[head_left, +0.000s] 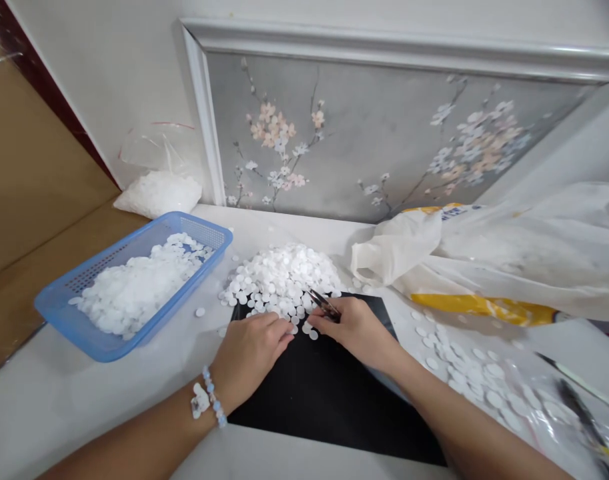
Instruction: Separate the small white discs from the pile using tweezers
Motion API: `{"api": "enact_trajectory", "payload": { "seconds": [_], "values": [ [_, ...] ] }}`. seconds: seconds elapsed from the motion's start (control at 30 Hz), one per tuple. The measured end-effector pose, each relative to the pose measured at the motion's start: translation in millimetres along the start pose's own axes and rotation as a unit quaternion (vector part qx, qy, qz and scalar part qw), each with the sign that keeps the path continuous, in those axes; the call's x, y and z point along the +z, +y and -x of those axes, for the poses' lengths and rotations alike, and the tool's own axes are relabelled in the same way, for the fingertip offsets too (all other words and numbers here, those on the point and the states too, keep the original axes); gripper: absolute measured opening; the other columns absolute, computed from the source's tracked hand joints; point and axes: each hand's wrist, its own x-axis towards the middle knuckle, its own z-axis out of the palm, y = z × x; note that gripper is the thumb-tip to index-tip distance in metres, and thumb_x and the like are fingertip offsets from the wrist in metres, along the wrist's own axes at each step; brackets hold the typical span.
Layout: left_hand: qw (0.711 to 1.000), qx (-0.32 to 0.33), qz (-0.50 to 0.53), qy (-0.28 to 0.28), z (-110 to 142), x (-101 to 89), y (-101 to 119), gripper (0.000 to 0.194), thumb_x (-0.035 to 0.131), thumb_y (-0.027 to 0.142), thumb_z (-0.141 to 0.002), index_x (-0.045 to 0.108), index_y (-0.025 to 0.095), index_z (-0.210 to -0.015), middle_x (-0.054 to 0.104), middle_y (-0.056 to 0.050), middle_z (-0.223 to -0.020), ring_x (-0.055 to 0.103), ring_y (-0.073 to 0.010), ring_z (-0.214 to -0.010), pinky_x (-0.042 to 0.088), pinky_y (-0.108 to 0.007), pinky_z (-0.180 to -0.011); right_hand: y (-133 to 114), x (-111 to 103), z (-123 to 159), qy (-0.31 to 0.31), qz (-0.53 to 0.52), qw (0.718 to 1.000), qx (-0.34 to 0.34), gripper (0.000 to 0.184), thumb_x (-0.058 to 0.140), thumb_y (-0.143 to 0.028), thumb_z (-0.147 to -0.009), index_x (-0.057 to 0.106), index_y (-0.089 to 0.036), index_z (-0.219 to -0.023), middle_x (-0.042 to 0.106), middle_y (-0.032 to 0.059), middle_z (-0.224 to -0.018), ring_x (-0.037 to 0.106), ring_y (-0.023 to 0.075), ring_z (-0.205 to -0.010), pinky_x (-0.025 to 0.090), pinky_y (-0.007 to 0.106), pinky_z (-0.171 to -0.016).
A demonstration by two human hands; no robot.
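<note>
A heap of small white discs (289, 267) lies on the white table and spills onto the top of a black sheet (324, 387). At the heap's near edge is my left hand (257, 347), palm down, its fingers bent and pressed together by a few discs. What lies between its fingertips is hidden. My right hand (357, 327) grips dark metal tweezers (325, 307), whose tips point up and left into the heap. Several loose discs (310, 331) rest on the black sheet between my hands. A beaded bracelet (213, 397) circles my left wrist.
On the left stands a blue plastic basket (101, 357) holding many white discs. Behind it sits a clear bag of white pieces (159, 192). A large white and yellow bag (484, 260) lies at right, with scattered discs (464, 367) before it. A framed flower picture (374, 133) leans behind.
</note>
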Motion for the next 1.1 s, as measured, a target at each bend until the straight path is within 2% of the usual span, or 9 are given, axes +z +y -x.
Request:
{"api": "enact_trajectory", "payload": {
  "seconds": [0.17,0.37,0.5,0.63,0.77,0.83,0.93,1.0,1.1],
  "values": [
    [0.995,-0.058,0.079,-0.019,3,-3.1,-1,0.004,0.058,0.025,-0.085,0.06,0.023,-0.087,0.069,0.002,-0.084,0.062,-0.0158,-0.071,0.036,-0.025,-0.061,6,-4,-2,-0.021,-0.092,0.994,0.049,0.023,0.059,-0.038,-0.076,0.056,-0.017,-0.065,0.048,-0.0036,-0.054,0.036,0.0086,-0.045,0.026,0.024,-0.044],
    [0.992,-0.086,0.087,-0.035,5,-3.8,-1,0.016,0.057,0.038,-0.084,0.058,0.026,-0.095,0.063,0.004,-0.067,0.055,-0.0157,-0.056,0.029,-0.025,-0.052,0,-5,1,-0.085,-0.226,0.969,0.053,0.021,0.057,-0.037,-0.078,0.047,-0.02,-0.075,0.06,-0.0005,-0.067,0.031,0.006,-0.044,0.021,0.022,-0.042],
    [0.993,-0.092,0.068,-0.025,5,-3.5,0,0.014,0.05,0.037,-0.088,0.056,0.026,-0.095,0.061,0.004,-0.066,0.054,-0.0155,-0.055,0.025,-0.025,-0.052,0,-4,3,-0.044,-0.116,0.992,0.003,0.003,0.053,-0.023,-0.077,0.052,-0.02,-0.077,0.057,-0.0028,-0.065,0.039,0.0088,-0.049,0.03,0.023,-0.047],
    [0.991,-0.102,0.082,-0.029,5,-4.0,1,0.006,0.055,0.031,-0.085,0.056,0.026,-0.086,0.058,0.005,-0.062,0.052,-0.0142,-0.054,0.025,-0.024,-0.052,-2,3,3,-0.008,0.033,0.999,-0.03,0.007,0.055,-0.025,-0.079,0.06,-0.02,-0.079,0.055,-0.0026,-0.062,0.043,0.012,-0.052,0.035,0.026,-0.053],
    [0.98,-0.12,0.157,-0.027,4,-7.1,2,0.007,0.056,0.029,-0.082,0.056,0.024,-0.077,0.046,0.007,-0.053,0.043,-0.0118,-0.049,0.026,-0.023,-0.051,-8,10,3,0.003,0.099,0.991,-0.087,0.006,0.06,-0.02,-0.077,0.056,-0.02,-0.072,0.06,0.0012,-0.073,0.052,0.0161,-0.064,0.038,0.028,-0.063],
    [0.966,-0.13,0.225,-0.009,3,-9.2,2,0.01,0.053,0.031,-0.083,0.054,0.023,-0.077,0.043,0.007,-0.053,0.042,-0.0116,-0.05,0.027,-0.023,-0.051,-9,9,3,-0.004,0.096,0.991,-0.09,0.011,0.058,-0.018,-0.078,0.052,-0.021,-0.068,0.06,0.0013,-0.073,0.052,0.0163,-0.065,0.038,0.028,-0.063],
    [0.925,-0.14,0.353,0.016,1,-12.3,0,0.016,0.049,0.034,-0.086,0.051,0.021,-0.077,0.05,0.005,-0.062,0.046,-0.0117,-0.058,0.033,-0.023,-0.055,-8,5,4,0.002,0.041,0.998,-0.056,0.013,0.055,-0.024,-0.081,0.048,-0.021,-0.07,0.058,-0.0014,-0.068,0.047,0.013,-0.056,0.036,0.027,-0.056],
    [0.883,-0.152,0.444,0.003,0,-13.8,0,0.018,0.05,0.036,-0.087,0.048,0.02,-0.078,0.057,0.003,-0.068,0.045,-0.01,-0.056,0.033,-0.022,-0.054,-7,2,5,0.005,-0.036,0.999,-0.039,0.013,0.054,-0.029,-0.082,0.047,-0.021,-0.074,0.057,-0.0026,-0.067,0.044,0.0117,-0.054,0.035,0.026,-0.053],
    [0.805,-0.179,0.565,-0.031,-1,-14.1,0,0.022,0.053,0.039,-0.086,0.044,0.019,-0.081,0.063,0.0,-0.071,0.03,-0.0051,-0.044,0.023,-0.021,-0.044,-8,1,6,-0.029,-0.183,0.983,-0.005,0.016,0.055,-0.036,-0.083,0.05,-0.021,-0.084,0.057,-0.003,-0.067,0.038,0.0092,-0.049,0.03,0.024,-0.047]
  ]
}}
